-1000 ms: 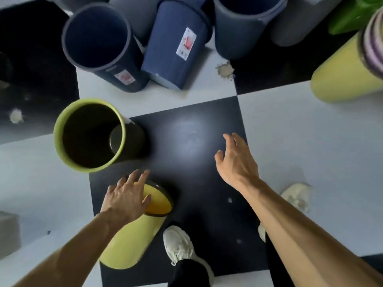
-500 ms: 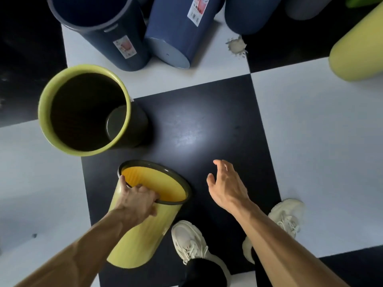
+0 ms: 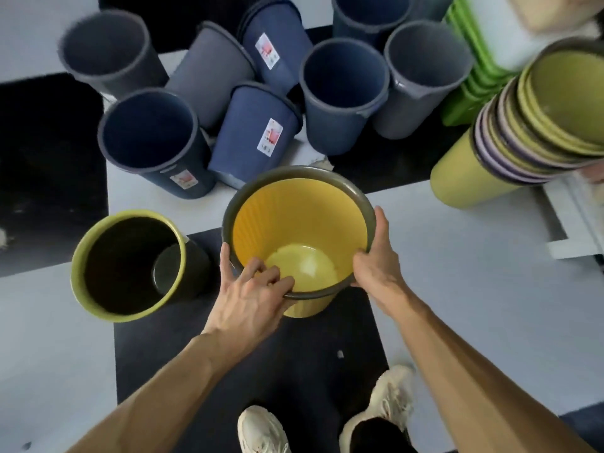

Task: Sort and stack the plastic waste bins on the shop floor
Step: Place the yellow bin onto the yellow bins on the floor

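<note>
Yellow plastic, thin-walled and ribbed inside, is making up the bin (image 3: 295,230) that both hands are holding upright and clear of the floor (image 3: 457,289), over the seam where a black tile meets a white one. The left hand (image 3: 251,297) is hooking its fingers over the dark rim at the near-left, fingertips inside and thumb outside; the right hand (image 3: 376,266) is clasping the rim from the right, thumb lying along the edge. Both grips are closed on the bin. Judging by its empty interior and the easy hold, the bin is likely light and a little springy, so the wall may be flexing if squeezed; the rolled rim is looking like the stiffest and least slippery place to hold. Just to its left an olive bin (image 3: 130,266) is standing open on the floor, near but apart, with what looks like a darker bin nested inside. A tilted stack (image 3: 529,125) of yellow-green bins is lying toward the far right, probably the matching home. Blue and grey bins (image 3: 248,93) are crowding the far side, some upright, some tipped over. Nesting it will call for lining the base up squarely, since tapered plastic tends to jam when cocked.
</note>
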`<act>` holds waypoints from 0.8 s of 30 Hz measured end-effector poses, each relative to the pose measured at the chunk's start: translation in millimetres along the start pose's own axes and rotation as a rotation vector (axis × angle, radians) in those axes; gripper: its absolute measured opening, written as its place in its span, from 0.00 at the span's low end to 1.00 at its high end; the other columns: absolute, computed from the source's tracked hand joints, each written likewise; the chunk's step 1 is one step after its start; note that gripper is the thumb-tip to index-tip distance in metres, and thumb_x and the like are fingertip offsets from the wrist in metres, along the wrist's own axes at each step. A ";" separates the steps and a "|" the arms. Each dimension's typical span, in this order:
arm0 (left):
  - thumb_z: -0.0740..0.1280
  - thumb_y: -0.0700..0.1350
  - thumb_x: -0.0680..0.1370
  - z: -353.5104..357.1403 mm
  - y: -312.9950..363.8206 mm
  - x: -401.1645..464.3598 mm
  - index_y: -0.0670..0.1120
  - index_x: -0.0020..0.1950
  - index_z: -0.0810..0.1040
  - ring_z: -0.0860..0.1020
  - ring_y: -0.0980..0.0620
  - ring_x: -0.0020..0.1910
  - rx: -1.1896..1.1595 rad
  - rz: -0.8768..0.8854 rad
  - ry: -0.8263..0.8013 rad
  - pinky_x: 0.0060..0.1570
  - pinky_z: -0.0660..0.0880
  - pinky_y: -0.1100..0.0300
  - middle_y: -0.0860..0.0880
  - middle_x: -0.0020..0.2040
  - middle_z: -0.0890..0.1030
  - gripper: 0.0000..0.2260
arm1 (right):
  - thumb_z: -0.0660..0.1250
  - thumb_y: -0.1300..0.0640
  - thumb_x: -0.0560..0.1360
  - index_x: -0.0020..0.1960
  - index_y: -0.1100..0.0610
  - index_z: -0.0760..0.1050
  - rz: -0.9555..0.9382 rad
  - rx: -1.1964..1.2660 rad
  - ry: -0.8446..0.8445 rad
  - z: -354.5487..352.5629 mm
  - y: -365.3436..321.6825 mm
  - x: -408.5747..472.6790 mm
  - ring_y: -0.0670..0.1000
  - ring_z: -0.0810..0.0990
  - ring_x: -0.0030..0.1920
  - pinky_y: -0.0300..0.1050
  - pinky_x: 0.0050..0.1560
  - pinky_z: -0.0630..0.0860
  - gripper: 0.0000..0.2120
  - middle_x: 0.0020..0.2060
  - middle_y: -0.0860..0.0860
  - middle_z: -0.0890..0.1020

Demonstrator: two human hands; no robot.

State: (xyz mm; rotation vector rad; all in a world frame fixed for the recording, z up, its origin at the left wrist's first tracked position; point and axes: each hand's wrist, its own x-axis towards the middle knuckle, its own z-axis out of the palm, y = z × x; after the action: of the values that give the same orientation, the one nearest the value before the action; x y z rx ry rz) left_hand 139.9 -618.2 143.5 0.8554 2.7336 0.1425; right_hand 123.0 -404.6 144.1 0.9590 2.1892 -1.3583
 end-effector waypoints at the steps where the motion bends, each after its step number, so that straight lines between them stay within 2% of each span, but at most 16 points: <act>1: 0.65 0.64 0.75 -16.0 6.9 13.6 0.57 0.52 0.79 0.73 0.46 0.61 -0.050 -0.013 -0.018 0.68 0.52 0.27 0.55 0.51 0.77 0.13 | 0.58 0.65 0.79 0.76 0.35 0.41 -0.019 -0.011 0.024 -19.1 -10.5 0.9 0.58 0.75 0.59 0.61 0.55 0.79 0.40 0.67 0.54 0.71; 3: 0.56 0.72 0.74 -48.3 22.7 39.1 0.59 0.59 0.76 0.67 0.50 0.67 -0.218 -0.086 0.014 0.72 0.55 0.38 0.55 0.61 0.72 0.24 | 0.57 0.66 0.79 0.77 0.36 0.42 -0.045 -0.015 0.079 -58.9 -28.5 1.0 0.58 0.75 0.60 0.56 0.57 0.78 0.40 0.66 0.54 0.73; 4: 0.54 0.72 0.74 -64.8 31.5 53.3 0.58 0.63 0.74 0.66 0.51 0.67 -0.313 -0.144 0.084 0.70 0.61 0.43 0.54 0.65 0.69 0.26 | 0.57 0.67 0.78 0.77 0.36 0.43 -0.059 0.003 0.108 -81.7 -35.6 0.8 0.57 0.76 0.58 0.54 0.56 0.77 0.40 0.65 0.54 0.74; 7: 0.61 0.59 0.78 -113.7 59.5 100.6 0.50 0.71 0.65 0.67 0.51 0.64 -0.534 -0.423 0.383 0.60 0.70 0.49 0.48 0.68 0.65 0.24 | 0.56 0.70 0.77 0.76 0.35 0.45 -0.110 0.066 0.175 -144.6 -52.6 -2.0 0.50 0.75 0.46 0.45 0.48 0.74 0.41 0.55 0.50 0.74; 9: 0.64 0.51 0.80 -143.4 86.2 135.7 0.51 0.75 0.58 0.70 0.51 0.61 -0.800 -0.625 0.374 0.55 0.72 0.51 0.47 0.69 0.67 0.26 | 0.56 0.71 0.76 0.76 0.34 0.46 -0.175 0.092 0.208 -185.2 -62.5 -5.8 0.50 0.74 0.49 0.44 0.52 0.72 0.43 0.56 0.49 0.74; 11: 0.61 0.46 0.82 -166.2 116.0 167.4 0.54 0.75 0.56 0.76 0.49 0.51 -0.985 -0.696 0.338 0.47 0.74 0.51 0.47 0.62 0.73 0.24 | 0.58 0.72 0.75 0.76 0.35 0.46 -0.248 0.117 0.258 -221.7 -71.0 -7.4 0.54 0.76 0.58 0.47 0.57 0.73 0.44 0.64 0.51 0.75; 13: 0.57 0.42 0.82 -185.0 144.1 193.7 0.54 0.74 0.59 0.74 0.52 0.43 -0.959 -0.659 0.413 0.43 0.73 0.52 0.49 0.54 0.75 0.20 | 0.59 0.71 0.76 0.75 0.32 0.46 -0.299 0.165 0.339 -254.3 -76.9 -5.5 0.56 0.76 0.62 0.53 0.61 0.73 0.44 0.68 0.54 0.73; 15: 0.55 0.40 0.83 -200.6 168.9 217.9 0.53 0.73 0.61 0.73 0.57 0.40 -0.896 -0.616 0.502 0.43 0.70 0.53 0.53 0.48 0.73 0.20 | 0.60 0.71 0.76 0.73 0.28 0.46 -0.329 0.200 0.431 -283.7 -80.8 -1.8 0.58 0.76 0.63 0.60 0.63 0.73 0.46 0.69 0.55 0.73; 17: 0.55 0.39 0.82 -215.1 189.3 239.4 0.53 0.74 0.61 0.72 0.59 0.39 -0.857 -0.554 0.577 0.42 0.69 0.55 0.54 0.46 0.73 0.20 | 0.61 0.71 0.75 0.74 0.28 0.46 -0.372 0.216 0.510 -309.2 -85.7 2.0 0.57 0.73 0.67 0.62 0.66 0.71 0.47 0.71 0.54 0.71; 20: 0.55 0.40 0.82 -239.2 221.6 277.0 0.53 0.73 0.62 0.74 0.59 0.40 -0.850 -0.430 0.648 0.41 0.68 0.57 0.52 0.48 0.75 0.21 | 0.61 0.72 0.75 0.76 0.34 0.47 -0.417 0.237 0.626 -355.9 -92.6 12.7 0.53 0.70 0.69 0.59 0.68 0.69 0.45 0.73 0.52 0.67; 22: 0.56 0.39 0.80 -252.9 237.3 302.1 0.53 0.73 0.62 0.75 0.62 0.42 -0.867 -0.368 0.672 0.40 0.69 0.61 0.54 0.49 0.75 0.22 | 0.61 0.72 0.75 0.77 0.35 0.47 -0.429 0.215 0.695 -383.1 -98.2 21.3 0.50 0.69 0.70 0.52 0.69 0.69 0.45 0.74 0.51 0.65; 24: 0.57 0.37 0.79 -261.7 252.4 334.4 0.53 0.74 0.61 0.75 0.60 0.42 -0.877 -0.326 0.670 0.44 0.72 0.60 0.54 0.52 0.75 0.25 | 0.61 0.72 0.74 0.77 0.37 0.47 -0.443 0.196 0.759 -411.4 -103.7 33.7 0.47 0.67 0.70 0.45 0.68 0.68 0.45 0.75 0.50 0.64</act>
State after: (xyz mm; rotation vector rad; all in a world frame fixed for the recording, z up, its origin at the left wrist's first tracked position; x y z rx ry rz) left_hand -61.2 -223.3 361.6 0.0989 2.8014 1.6459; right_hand 35.8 -57.3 374.2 1.2661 3.0145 -1.6027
